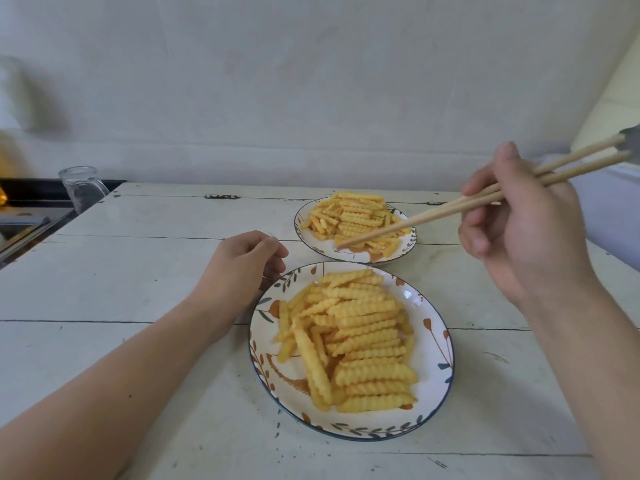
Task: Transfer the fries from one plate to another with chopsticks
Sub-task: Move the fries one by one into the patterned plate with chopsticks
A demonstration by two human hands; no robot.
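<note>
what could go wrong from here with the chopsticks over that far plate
The chopsticks carry no fry; their tips sit close together at the far plate and may slip off a ridged fry. A lifted fry could drop on the table between plates. The near plate is piled high, so fries may slide off.

Chopsticks (pixel 450 206) over far fries (pixel 356 220) (crinkle-cut)

I note golden-yellow crinkle-cut fries (pixel 360 337); near plate (pixel 438 344) white, dark blue rim, orange and teal leaf pattern; far plate (pixel 405 249) alike; pale tan chopsticks (pixel 450 211); whitewashed plank table (pixel 121 278).
</note>
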